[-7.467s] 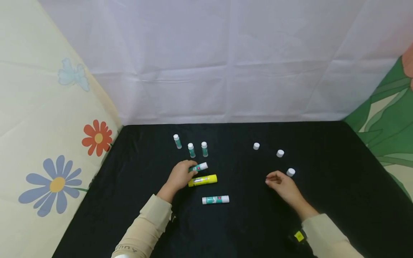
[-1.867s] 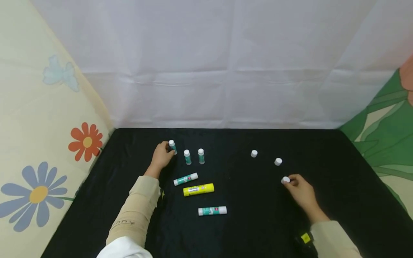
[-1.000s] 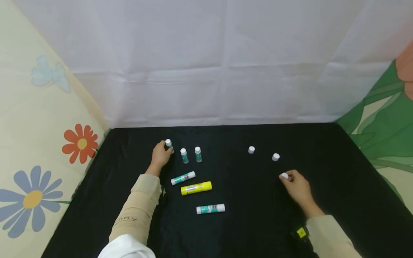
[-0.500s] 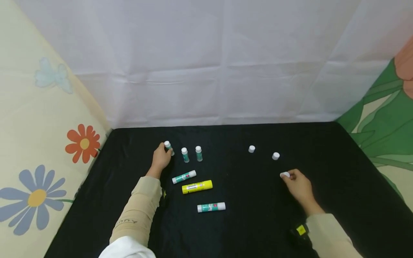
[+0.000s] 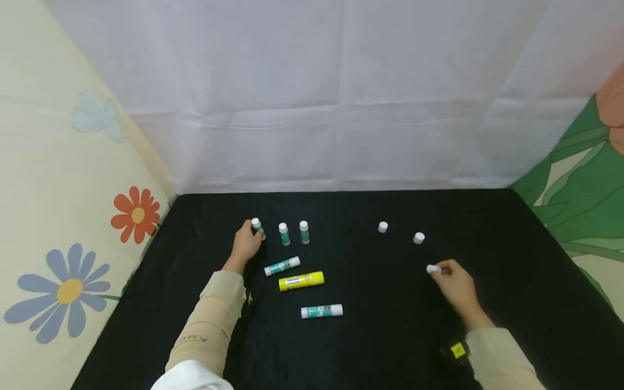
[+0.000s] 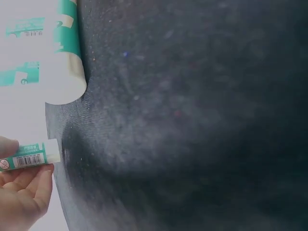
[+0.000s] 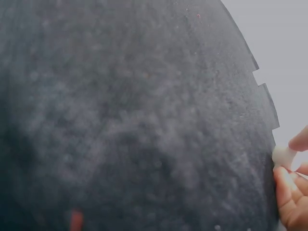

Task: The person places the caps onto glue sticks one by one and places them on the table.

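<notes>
At the far left of the table, my left hand (image 5: 246, 242) grips a small upright glue stick (image 5: 258, 229) with a white cap and green label. The left wrist view shows the thumb on one side of this glue stick (image 6: 30, 156) and the fingers on the other. Two more upright glue sticks (image 5: 284, 234) stand just right of it. On the right, my right hand (image 5: 457, 283) pinches a white cap (image 5: 433, 268) between thumb and fingers; the right wrist view shows the same cap (image 7: 283, 157), partly covered by the fingertips.
Two loose white caps (image 5: 383, 227) stand farther back on the right. Nearer, a green-and-white glue stick (image 5: 282, 266), a yellow glue stick (image 5: 301, 281) and another green-and-white one (image 5: 322, 311) lie on their sides. Black cloth (image 5: 370, 346) covers the table before a white backdrop (image 5: 341, 97).
My left hand has let go of the lying glue stick, now shifted left, and moved back-left to grip the upright one. My right hand has taken hold of the white cap beside it, now tilted.
</notes>
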`<state>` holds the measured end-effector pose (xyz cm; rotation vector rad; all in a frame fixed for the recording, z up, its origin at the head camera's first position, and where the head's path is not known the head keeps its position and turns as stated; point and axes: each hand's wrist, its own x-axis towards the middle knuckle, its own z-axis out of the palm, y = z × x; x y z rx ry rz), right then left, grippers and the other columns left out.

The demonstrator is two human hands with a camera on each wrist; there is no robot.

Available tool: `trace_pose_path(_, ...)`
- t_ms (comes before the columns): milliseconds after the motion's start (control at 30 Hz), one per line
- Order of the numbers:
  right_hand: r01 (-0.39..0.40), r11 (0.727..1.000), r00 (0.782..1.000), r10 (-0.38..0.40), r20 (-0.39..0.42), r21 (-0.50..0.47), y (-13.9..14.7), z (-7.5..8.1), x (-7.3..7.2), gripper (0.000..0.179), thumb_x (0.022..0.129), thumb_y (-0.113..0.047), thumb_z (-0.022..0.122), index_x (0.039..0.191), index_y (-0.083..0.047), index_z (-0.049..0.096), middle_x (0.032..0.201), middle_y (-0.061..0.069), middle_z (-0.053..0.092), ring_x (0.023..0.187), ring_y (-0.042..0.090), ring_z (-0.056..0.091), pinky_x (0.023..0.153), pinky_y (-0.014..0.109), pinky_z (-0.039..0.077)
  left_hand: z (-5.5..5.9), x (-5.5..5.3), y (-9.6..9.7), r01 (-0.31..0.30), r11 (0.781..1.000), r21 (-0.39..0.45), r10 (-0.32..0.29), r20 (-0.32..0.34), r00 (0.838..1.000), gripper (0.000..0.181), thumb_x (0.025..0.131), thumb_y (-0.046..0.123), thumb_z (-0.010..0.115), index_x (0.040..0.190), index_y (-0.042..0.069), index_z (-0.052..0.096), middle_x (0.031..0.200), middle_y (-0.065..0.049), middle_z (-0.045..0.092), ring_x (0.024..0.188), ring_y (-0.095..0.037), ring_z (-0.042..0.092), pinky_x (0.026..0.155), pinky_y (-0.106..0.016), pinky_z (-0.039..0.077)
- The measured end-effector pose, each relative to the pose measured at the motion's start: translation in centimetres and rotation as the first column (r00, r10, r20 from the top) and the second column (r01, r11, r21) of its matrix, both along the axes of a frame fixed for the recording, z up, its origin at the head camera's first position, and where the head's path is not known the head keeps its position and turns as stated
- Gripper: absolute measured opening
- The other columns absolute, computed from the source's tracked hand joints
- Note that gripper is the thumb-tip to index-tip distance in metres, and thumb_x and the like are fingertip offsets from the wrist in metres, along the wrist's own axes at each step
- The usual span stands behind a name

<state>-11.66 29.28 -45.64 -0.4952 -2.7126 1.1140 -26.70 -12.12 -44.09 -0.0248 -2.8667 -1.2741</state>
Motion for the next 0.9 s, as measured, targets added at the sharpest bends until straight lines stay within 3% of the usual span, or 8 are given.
trace_pose_path(333, -0.03, 0.999, 0.996, 0.031, -0.08, 0.02, 0.2, 0.2, 0.1, 0.019, 0.081, -0.007, 0.051, 0.094, 0.007, 0.051, 0.085, 0.023, 0.056, 0.071, 0.025, 0.052, 0.056, 0.029, 0.039, 0.0, 0.4, -0.1, -0.003, 1.0, -0.003, 0.003, -0.053, 0.999, 0.018, 0.088, 0.009, 0.046, 0.098, -0.005, 0.042, 0.093, -0.021, 0.051, 0.083, -0.031, 0.049, 0.071, -0.041, 0.04)
trace_pose_path(567, -0.066, 0.998, 0.995, 0.066, -0.07, -0.003, -0.2, 0.3, 0.4, 0.018, 0.082, -0.005, 0.052, 0.096, 0.006, 0.051, 0.088, 0.021, 0.055, 0.075, 0.025, 0.052, 0.058, 0.03, 0.04, -0.2, 1.0, -0.3, 0.008, 1.0, -0.025, -0.008, 0.006, 1.0, 0.016, 0.089, 0.012, 0.046, 0.096, -0.002, 0.042, 0.09, -0.018, 0.05, 0.079, -0.028, 0.048, 0.067, -0.039, 0.04)
trace_pose_path(733, -0.084, 0.996, 0.993, 0.083, -0.087, 0.0, -0.4, 0.3, 0.5, 0.018, 0.081, -0.004, 0.052, 0.095, 0.006, 0.052, 0.086, 0.021, 0.056, 0.072, 0.021, 0.051, 0.057, 0.029, 0.04, -0.1, 1.4, -0.5, 0.014, 1.0, -0.027, -0.014, -0.007, 1.0, 0.015, 0.088, 0.011, 0.048, 0.093, -0.002, 0.042, 0.086, -0.017, 0.05, 0.076, -0.028, 0.048, 0.065, -0.038, 0.039)
trace_pose_path(900, -0.095, 0.995, 0.992, 0.093, -0.082, -0.01, -0.7, 0.3, 0.7, 0.018, 0.081, -0.004, 0.052, 0.096, 0.007, 0.052, 0.087, 0.022, 0.056, 0.074, 0.025, 0.053, 0.057, 0.03, 0.04, 0.1, 1.9, -0.6, 0.013, 1.0, -0.027, -0.013, -0.014, 1.0, 0.017, 0.087, 0.013, 0.05, 0.094, -0.002, 0.044, 0.084, -0.016, 0.051, 0.075, -0.027, 0.049, 0.064, -0.037, 0.04)
